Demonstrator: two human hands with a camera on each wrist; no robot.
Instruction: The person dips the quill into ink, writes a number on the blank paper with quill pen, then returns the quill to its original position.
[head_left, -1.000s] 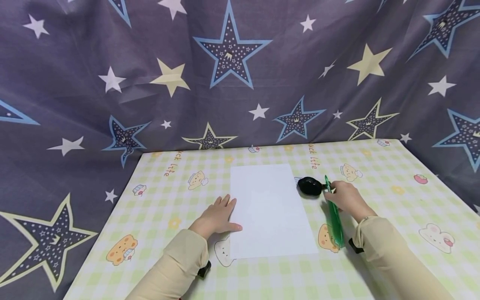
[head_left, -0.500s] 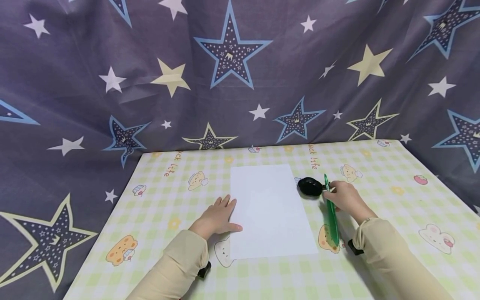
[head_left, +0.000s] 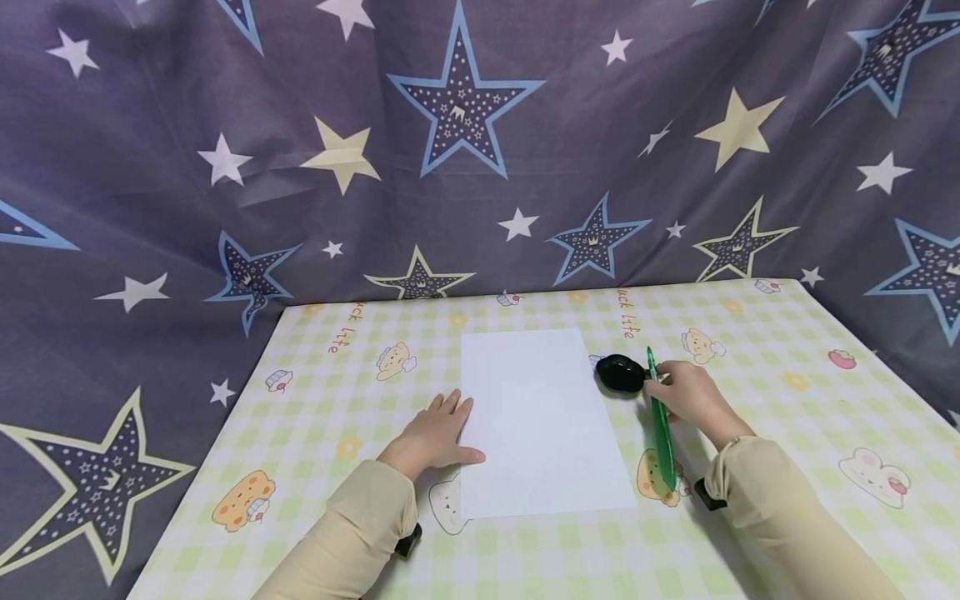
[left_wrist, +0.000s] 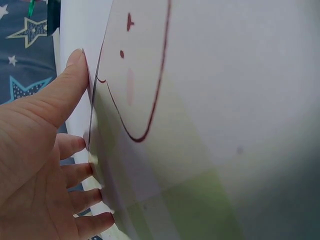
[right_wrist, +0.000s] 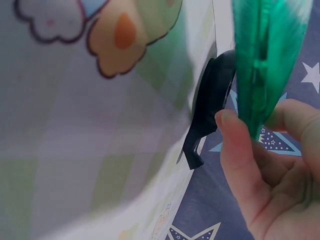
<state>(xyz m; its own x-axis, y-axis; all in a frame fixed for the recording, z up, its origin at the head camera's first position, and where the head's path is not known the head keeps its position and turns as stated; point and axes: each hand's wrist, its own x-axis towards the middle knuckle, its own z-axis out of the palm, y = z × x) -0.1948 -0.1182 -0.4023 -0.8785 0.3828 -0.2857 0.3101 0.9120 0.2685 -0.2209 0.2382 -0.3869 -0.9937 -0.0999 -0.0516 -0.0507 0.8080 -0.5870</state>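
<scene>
A blank white sheet of paper (head_left: 536, 425) lies on the patterned tablecloth. Its left edge is under my left hand (head_left: 435, 435), whose fingers are spread and straight; the left wrist view shows the same hand (left_wrist: 40, 150) flat along the surface. My right hand (head_left: 696, 398) pinches a long translucent green piece (head_left: 662, 442) between thumb and fingers. That piece looks feather-shaped, narrow at the far end and broader towards me; its kind is unclear. In the right wrist view the hand (right_wrist: 272, 180) pinches its narrow part. Beside it rests a glossy black spoon-shaped thing (head_left: 619, 373) with a short handle.
The light green checked tablecloth (head_left: 337, 417) with cartoon prints extends around the paper on both sides. A dark curtain with stars (head_left: 465, 200) hangs behind the table's back edge. Small black devices sit under both wrists.
The broad near end of the green piece has swung slightly left, and its far tip has shifted up a little. My left hand, the paper and the black thing have not visibly moved.
</scene>
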